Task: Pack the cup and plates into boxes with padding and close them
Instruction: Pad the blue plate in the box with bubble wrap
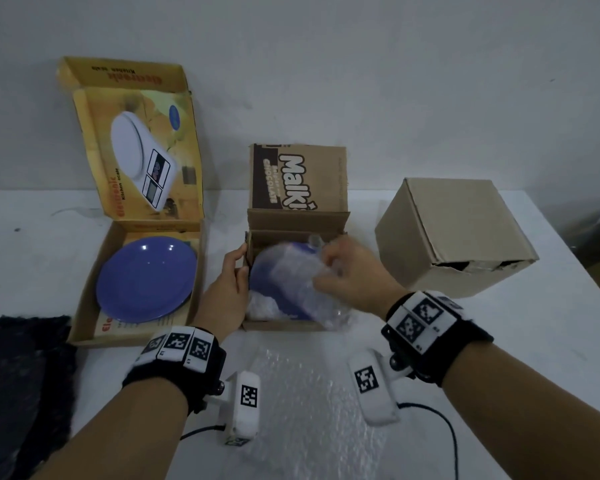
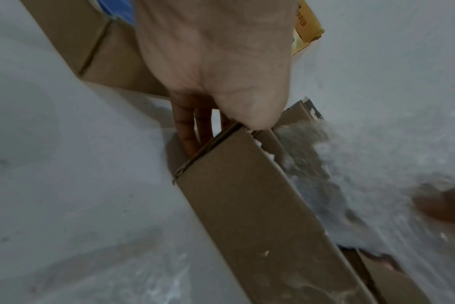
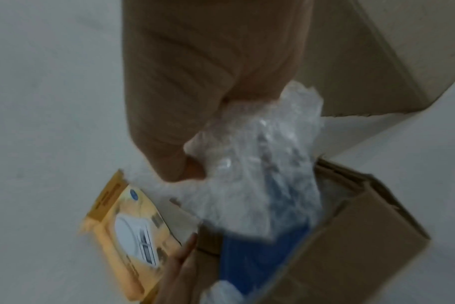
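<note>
A blue plate (image 1: pixel 269 284) half wrapped in bubble wrap (image 1: pixel 298 271) lies tilted in the open middle cardboard box (image 1: pixel 298 221). My right hand (image 1: pixel 326 268) grips a bunch of that wrap above the plate, as the right wrist view shows: right hand (image 3: pixel 208 156), bubble wrap (image 3: pixel 260 148), plate (image 3: pixel 260 257). My left hand (image 1: pixel 239 265) pinches the box's left wall, thumb on the rim and fingers outside; in the left wrist view the left hand (image 2: pixel 221 127) holds the box wall (image 2: pixel 247 205). A second blue plate (image 1: pixel 146 278) lies bare in the yellow scale box (image 1: pixel 84 306).
A closed plain cardboard box (image 1: pixel 454 237) stands at the right. A loose sheet of bubble wrap (image 1: pixel 309 393) lies on the white table between my forearms. Dark fabric (image 1: pixel 21 375) covers the near left corner. The wall is close behind the boxes.
</note>
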The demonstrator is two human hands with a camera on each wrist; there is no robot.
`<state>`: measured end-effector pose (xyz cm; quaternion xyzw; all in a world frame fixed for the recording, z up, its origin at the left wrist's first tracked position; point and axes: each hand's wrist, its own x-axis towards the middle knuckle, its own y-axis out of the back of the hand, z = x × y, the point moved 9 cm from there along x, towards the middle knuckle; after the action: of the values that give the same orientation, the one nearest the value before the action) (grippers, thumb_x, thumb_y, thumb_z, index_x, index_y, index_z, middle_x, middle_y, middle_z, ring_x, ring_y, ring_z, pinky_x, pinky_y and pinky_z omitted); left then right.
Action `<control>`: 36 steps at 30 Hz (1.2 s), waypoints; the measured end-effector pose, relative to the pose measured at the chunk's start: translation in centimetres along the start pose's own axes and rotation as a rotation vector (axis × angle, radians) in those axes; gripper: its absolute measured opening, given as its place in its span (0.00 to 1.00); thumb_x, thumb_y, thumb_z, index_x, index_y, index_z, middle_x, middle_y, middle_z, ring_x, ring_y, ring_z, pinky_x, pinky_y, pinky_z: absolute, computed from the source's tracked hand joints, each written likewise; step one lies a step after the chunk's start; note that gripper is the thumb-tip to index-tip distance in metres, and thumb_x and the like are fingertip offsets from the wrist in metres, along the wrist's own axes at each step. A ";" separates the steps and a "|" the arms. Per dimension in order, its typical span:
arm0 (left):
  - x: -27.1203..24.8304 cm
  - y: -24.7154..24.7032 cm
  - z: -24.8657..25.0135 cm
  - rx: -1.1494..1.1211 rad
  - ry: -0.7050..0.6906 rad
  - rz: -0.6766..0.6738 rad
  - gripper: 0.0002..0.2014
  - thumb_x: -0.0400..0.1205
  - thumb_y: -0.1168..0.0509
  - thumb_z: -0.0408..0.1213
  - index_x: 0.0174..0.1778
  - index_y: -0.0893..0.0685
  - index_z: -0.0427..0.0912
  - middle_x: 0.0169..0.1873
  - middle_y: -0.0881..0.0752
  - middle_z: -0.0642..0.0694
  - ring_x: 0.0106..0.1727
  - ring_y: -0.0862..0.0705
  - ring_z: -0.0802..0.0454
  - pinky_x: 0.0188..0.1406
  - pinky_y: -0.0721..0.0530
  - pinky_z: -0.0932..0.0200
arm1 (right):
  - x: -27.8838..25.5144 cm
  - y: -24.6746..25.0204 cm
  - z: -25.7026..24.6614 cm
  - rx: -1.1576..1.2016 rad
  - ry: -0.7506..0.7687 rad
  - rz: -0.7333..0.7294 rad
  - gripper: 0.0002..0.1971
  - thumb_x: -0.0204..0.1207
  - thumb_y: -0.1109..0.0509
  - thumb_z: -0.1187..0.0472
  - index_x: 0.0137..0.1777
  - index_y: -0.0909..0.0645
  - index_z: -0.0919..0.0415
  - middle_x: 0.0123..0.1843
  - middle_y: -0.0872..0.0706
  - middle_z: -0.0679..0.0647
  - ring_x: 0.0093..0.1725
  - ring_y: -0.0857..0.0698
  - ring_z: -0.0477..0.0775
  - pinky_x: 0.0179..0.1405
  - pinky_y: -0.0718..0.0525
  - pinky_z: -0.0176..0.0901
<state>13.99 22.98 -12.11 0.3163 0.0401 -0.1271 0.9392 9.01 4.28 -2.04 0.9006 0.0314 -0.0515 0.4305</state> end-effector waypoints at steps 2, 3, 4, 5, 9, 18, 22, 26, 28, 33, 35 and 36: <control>-0.1 0.0 0.1 -0.001 -0.001 0.005 0.20 0.89 0.52 0.43 0.78 0.40 0.55 0.35 0.17 0.43 0.31 0.20 0.50 0.25 0.31 0.59 | 0.5 1.5 0.6 0.093 -0.060 0.130 0.07 0.69 0.29 0.64 0.38 0.26 0.60 0.48 0.19 0.57 0.45 0.20 0.56 0.38 0.24 0.43; -0.1 -0.1 0.1 -0.008 -0.007 0.006 0.20 0.89 0.52 0.43 0.79 0.40 0.55 0.37 0.15 0.42 0.32 0.19 0.49 0.26 0.30 0.59 | 0.6 1.7 0.7 0.126 -0.070 0.144 0.05 0.70 0.32 0.67 0.43 0.26 0.61 0.48 0.18 0.59 0.43 0.20 0.57 0.38 0.23 0.45; 0.0 -0.1 0.1 -0.015 -0.013 0.007 0.20 0.89 0.52 0.43 0.79 0.40 0.56 0.40 0.14 0.41 0.33 0.18 0.47 0.27 0.28 0.58 | 0.7 1.6 0.6 0.162 -0.074 0.138 0.08 0.71 0.35 0.69 0.48 0.26 0.58 0.49 0.17 0.56 0.42 0.19 0.55 0.38 0.21 0.44; 0.0 -0.2 0.1 -0.021 -0.016 0.008 0.20 0.89 0.52 0.43 0.79 0.40 0.56 0.41 0.13 0.40 0.35 0.17 0.45 0.28 0.27 0.57 | 0.8 1.4 0.6 0.202 -0.069 0.134 0.14 0.73 0.37 0.71 0.54 0.25 0.53 0.51 0.17 0.51 0.43 0.18 0.52 0.41 0.19 0.43; 0.1 -0.2 -0.1 -0.019 -0.009 0.019 0.20 0.89 0.52 0.44 0.78 0.39 0.57 0.39 0.13 0.39 0.32 0.18 0.44 0.27 0.26 0.56 | 1.1 1.2 0.8 0.288 -0.118 0.203 0.15 0.77 0.41 0.65 0.54 0.15 0.50 0.41 0.12 0.51 0.37 0.14 0.50 0.39 0.11 0.49; -0.2 -0.1 0.2 -0.045 0.016 0.014 0.20 0.89 0.52 0.43 0.78 0.39 0.59 0.32 0.17 0.42 0.32 0.18 0.44 0.30 0.22 0.51 | 2.8 1.4 -0.7 0.205 -0.072 0.295 0.29 0.68 0.38 0.78 0.69 0.39 0.66 0.59 0.41 0.53 0.54 0.27 0.58 0.46 0.26 0.35; -0.1 -0.2 0.0 -0.060 0.000 0.029 0.19 0.89 0.51 0.41 0.76 0.38 0.56 0.38 0.15 0.43 0.33 0.17 0.48 0.30 0.21 0.55 | 3.2 1.3 -1.7 0.057 0.008 0.392 0.19 0.69 0.27 0.69 0.56 0.30 0.58 0.57 0.28 0.53 0.46 0.25 0.53 0.42 0.23 0.43; 0.3 0.1 0.5 -0.119 -0.019 0.057 0.16 0.87 0.48 0.35 0.71 0.33 0.49 0.50 0.15 0.47 0.46 0.16 0.47 0.43 0.17 0.52 | 3.7 -0.4 -4.3 -0.323 0.210 0.459 0.19 0.62 0.19 0.55 0.45 0.24 0.61 0.47 0.20 0.57 0.42 0.22 0.57 0.37 0.20 0.45; 0.4 0.1 0.8 -0.134 -0.007 0.052 0.14 0.86 0.49 0.34 0.68 0.33 0.48 0.46 0.15 0.44 0.43 0.16 0.43 0.41 0.18 0.44 | 4.0 -1.3 -5.0 -0.396 0.275 0.449 0.18 0.63 0.20 0.57 0.46 0.23 0.63 0.47 0.20 0.60 0.42 0.20 0.58 0.32 0.18 0.44; 0.1 0.2 1.5 -0.086 -0.056 0.091 0.12 0.87 0.49 0.34 0.65 0.33 0.50 0.41 0.15 0.45 0.37 0.17 0.47 0.35 0.19 0.43 | 6.0 -4.6 -5.3 -0.494 0.360 0.249 0.24 0.53 0.19 0.74 0.48 0.22 0.60 0.47 0.18 0.57 0.39 0.18 0.59 0.15 0.19 0.44; 0.1 0.1 1.6 -0.074 -0.075 0.083 0.11 0.86 0.49 0.35 0.63 0.34 0.51 0.42 0.15 0.44 0.38 0.17 0.47 0.36 0.18 0.43 | 6.5 -5.6 -4.8 -0.509 0.376 0.158 0.25 0.50 0.20 0.77 0.48 0.18 0.61 0.46 0.14 0.58 0.39 0.15 0.62 0.19 0.18 0.45; 0.2 0.1 1.5 -0.067 -0.075 0.080 0.11 0.86 0.49 0.36 0.63 0.34 0.52 0.43 0.15 0.44 0.38 0.17 0.46 0.36 0.18 0.42 | 6.8 -6.2 -4.3 -0.497 0.380 0.102 0.25 0.51 0.21 0.77 0.50 0.16 0.62 0.47 0.13 0.60 0.42 0.14 0.63 0.26 0.16 0.49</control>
<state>14.24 22.10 -10.93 0.2810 -0.0035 -0.0998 0.9545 15.41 11.60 -4.90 0.7616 0.0778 0.1486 0.6259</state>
